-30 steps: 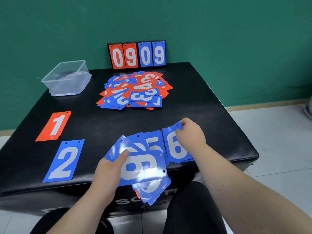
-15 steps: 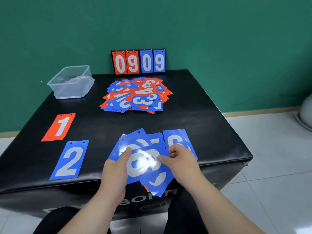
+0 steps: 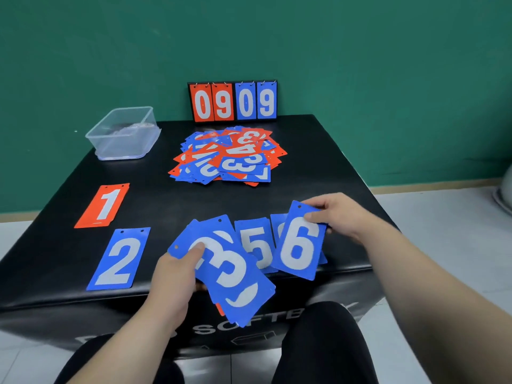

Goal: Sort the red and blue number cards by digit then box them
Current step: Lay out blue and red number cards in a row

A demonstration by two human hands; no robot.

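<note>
Right-hand grip (image 3: 340, 217) pinches a blue 6 card (image 3: 299, 245) at the bench's (image 3: 318, 167) near edge, while the left-hand grip (image 3: 171, 281) clasps a blue fan (image 3: 232, 275) topped by a 3. Red 1 card (image 3: 104, 206) and blue 2 card (image 3: 119, 261) lie near the left edge; a scoreboard (image 3: 232, 102) at the far edge reads 0909, the bench front "SOFT".
</note>
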